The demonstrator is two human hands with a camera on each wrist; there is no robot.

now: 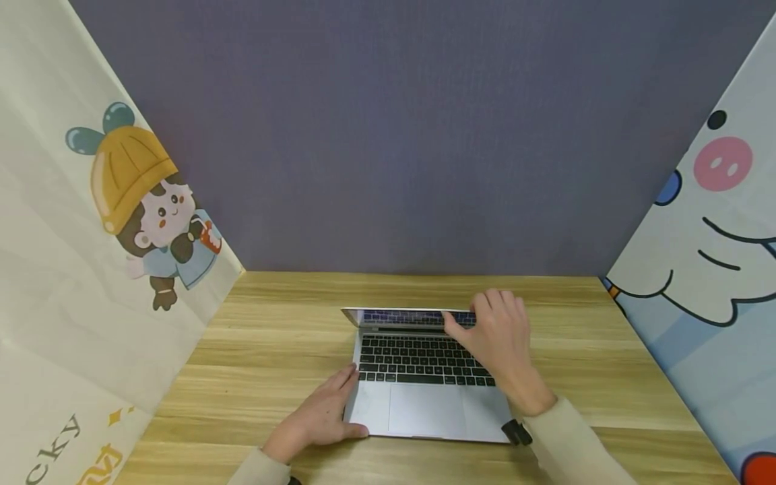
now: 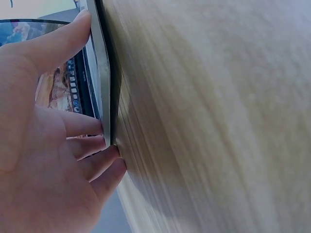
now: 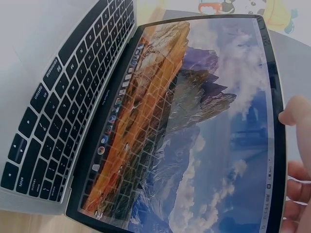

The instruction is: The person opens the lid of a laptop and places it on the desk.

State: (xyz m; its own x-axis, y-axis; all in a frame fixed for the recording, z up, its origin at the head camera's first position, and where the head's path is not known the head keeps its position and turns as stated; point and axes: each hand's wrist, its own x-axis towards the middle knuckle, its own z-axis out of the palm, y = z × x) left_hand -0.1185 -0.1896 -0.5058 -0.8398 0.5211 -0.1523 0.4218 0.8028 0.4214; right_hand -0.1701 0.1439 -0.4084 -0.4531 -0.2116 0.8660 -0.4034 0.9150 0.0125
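Observation:
A silver laptop [image 1: 426,411] lies on the wooden table with its lid raised. My right hand [image 1: 500,333] pinches the lid's top edge near its right corner, the thumb on the screen side and the fingers behind. The lit screen [image 3: 194,121] displays a mountain wallpaper in the right wrist view, with the black keyboard [image 3: 68,107] beside it. At the base's front left corner is my left hand [image 1: 327,411], its fingers extended along the left side and its thumb at the front edge. The left wrist view has those fingertips [image 2: 114,174] touching the laptop's rim close over the table.
The wooden table [image 1: 261,350] reaches back to a dark grey-blue panel [image 1: 388,148]. A white sheet with a cartoon child [image 1: 164,209] borders the left. On the right hangs a sheet with a pig-snouted cartoon [image 1: 721,165]. A black strap piece [image 1: 516,432] sits at the right cuff.

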